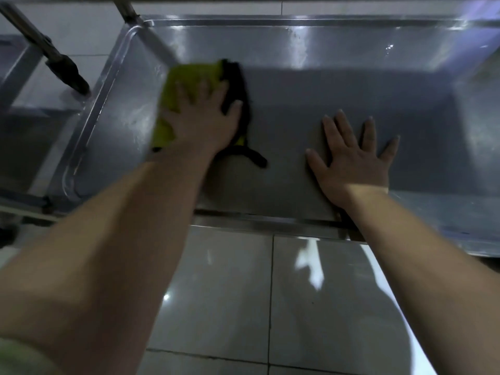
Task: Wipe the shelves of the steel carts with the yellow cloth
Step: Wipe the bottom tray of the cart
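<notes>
Pressing the bunched, black-edged yellow cloth (186,82), the left hand (205,117) is lying flat; beside the cloth, the right hand (354,163) is resting open and empty.

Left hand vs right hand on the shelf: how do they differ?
Left hand presses the yellow cloth onto the shelf; right hand lies on bare steel. Left hand is motion-blurred near the shelf's left end; right hand is sharp, nearer the middle, fingers spread. Both are flat, palm down.
</notes>
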`<state>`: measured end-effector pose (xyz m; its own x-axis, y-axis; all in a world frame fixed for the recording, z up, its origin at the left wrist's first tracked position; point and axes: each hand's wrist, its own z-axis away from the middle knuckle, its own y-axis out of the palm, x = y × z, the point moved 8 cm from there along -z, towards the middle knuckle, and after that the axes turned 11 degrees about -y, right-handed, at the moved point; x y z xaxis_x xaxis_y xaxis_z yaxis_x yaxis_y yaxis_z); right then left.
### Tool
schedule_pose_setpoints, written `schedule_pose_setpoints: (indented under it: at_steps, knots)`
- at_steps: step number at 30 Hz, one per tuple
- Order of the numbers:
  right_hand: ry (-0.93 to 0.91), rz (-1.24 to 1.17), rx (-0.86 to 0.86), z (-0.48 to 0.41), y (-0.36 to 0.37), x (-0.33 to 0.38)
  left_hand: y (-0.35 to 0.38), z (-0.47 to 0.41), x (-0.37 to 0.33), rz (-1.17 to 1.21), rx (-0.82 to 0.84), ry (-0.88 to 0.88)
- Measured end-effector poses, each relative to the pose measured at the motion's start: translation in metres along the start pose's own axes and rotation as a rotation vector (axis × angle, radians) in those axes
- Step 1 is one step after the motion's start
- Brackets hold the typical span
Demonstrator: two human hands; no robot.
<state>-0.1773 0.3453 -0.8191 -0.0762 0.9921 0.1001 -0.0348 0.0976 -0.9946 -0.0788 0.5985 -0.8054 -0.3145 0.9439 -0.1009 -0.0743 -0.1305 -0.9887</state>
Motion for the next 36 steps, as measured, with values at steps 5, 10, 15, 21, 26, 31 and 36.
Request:
schedule_pose_setpoints:
  at_steps: [5, 10, 15, 21, 26, 31, 36]
  knots:
    - [0.003, -0.037, 0.0, 0.002, -0.001, -0.007, 0.029, 0.082, -0.122, -0.043, 0.032, 0.396]
    - [-0.001, -0.039, -0.006, 0.003, -0.002, -0.006, 0.023, 0.073, -0.091, -0.043, 0.022, 0.422]
    - [-0.005, -0.041, -0.006, 0.003, -0.001, -0.003, 0.005, 0.053, 0.012, -0.034, -0.008, 0.262]
    - [-0.009, -0.059, -0.024, 0.003, -0.002, -0.004, -0.007, 0.063, 0.121, 0.006, -0.037, 0.024]
    - [0.044, 0.05, 0.068, 0.003, -0.002, -0.002, -0.004, 0.071, 0.115, -0.019, -0.05, -0.003]
    - [-0.125, -0.1, 0.015, 0.018, -0.012, 0.075, -0.006, 0.073, 0.111, 0.008, -0.029, 0.017]
    - [-0.2, -0.121, 0.087, 0.029, 0.011, 0.166, -0.008, 0.075, 0.111, 0.007, -0.028, 0.026]
